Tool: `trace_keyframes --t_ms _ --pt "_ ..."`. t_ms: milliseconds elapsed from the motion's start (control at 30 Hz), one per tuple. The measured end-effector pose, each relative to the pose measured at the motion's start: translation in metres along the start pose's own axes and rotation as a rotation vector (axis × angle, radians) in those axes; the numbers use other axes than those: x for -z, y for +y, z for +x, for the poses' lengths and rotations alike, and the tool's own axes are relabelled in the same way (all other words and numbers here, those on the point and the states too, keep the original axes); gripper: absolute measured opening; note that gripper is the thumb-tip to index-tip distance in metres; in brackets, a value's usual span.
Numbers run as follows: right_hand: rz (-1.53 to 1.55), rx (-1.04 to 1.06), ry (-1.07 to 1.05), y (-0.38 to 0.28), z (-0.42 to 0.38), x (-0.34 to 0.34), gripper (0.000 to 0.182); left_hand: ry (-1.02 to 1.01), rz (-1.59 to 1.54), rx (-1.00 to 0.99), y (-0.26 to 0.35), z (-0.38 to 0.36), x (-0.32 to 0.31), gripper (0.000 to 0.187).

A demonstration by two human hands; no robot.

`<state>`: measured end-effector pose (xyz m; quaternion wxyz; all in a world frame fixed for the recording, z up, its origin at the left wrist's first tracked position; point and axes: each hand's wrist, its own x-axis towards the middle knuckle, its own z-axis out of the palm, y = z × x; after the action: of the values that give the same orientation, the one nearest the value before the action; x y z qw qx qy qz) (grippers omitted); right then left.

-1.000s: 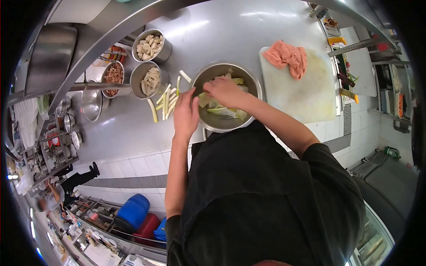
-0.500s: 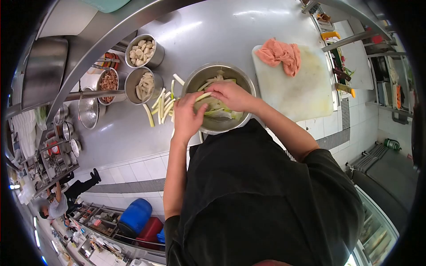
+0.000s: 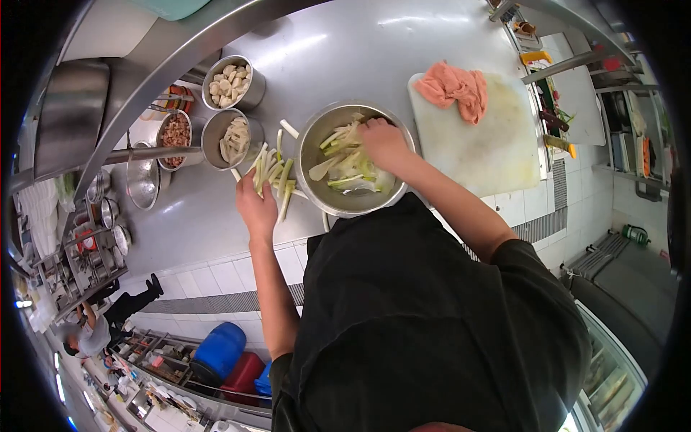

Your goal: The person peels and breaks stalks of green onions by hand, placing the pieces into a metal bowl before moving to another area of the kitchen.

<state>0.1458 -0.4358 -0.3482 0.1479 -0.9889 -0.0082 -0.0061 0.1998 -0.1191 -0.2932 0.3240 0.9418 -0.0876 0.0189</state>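
Observation:
My left hand (image 3: 257,209) is on the steel counter, its fingers closed round some pale scallion stalks (image 3: 268,167) in a loose pile left of the bowl. My right hand (image 3: 386,147) reaches into a round steel bowl (image 3: 306,189). Its fingers are curled down near the far right wall; their tips, and anything they hold, are hidden. Inside the bowl lie scallion pieces (image 3: 345,160), white to light green, and what looks like a clear film or liquid at the bottom. One stalk leans against the bowl's outer left side.
Left of the scallions stand steel pots of whitish cloves (image 3: 230,85), pale slices (image 3: 235,140) and reddish-brown chopped bits (image 3: 175,132). A cutting board (image 3: 497,158) with a pink cloth (image 3: 453,88) lies right of the bowl. A steel rail (image 3: 155,153) crosses the left side. Another person (image 3: 97,335) stands farther off.
My left hand has moved from the bowl to the scallions on the counter, drawing them together. My right hand has shifted right and deeper into the bowl; the stalk held over it is no longer there.

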Motion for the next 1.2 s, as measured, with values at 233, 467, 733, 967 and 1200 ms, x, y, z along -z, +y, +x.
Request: trace_keyframes --t_ms 233,467,733,967,1200 --pt "0.180 -0.146 -0.281 -0.017 0.011 0.037 0.022 -0.119 -0.011 -0.301 0.056 -0.006 -0.013 0.041" --pt "0.753 -0.082 -0.146 -0.012 -0.011 0.100 0.021 -0.296 -0.203 -0.505 0.116 -0.005 -0.040 0.041" --pt "1.396 -0.320 -0.271 -0.016 -0.021 0.100 0.023 -0.310 -0.253 -0.354 0.112 -0.004 -0.046 0.017" --pt "1.204 -0.428 -0.037 -0.020 -0.031 0.086 0.021 -0.053 -0.155 -0.220 0.099 -0.005 -0.067 0.031" --pt "0.907 -0.174 0.023 -0.053 -0.047 0.049 0.013 -0.488 -1.113 0.419 0.098 -0.015 -0.069 0.021"
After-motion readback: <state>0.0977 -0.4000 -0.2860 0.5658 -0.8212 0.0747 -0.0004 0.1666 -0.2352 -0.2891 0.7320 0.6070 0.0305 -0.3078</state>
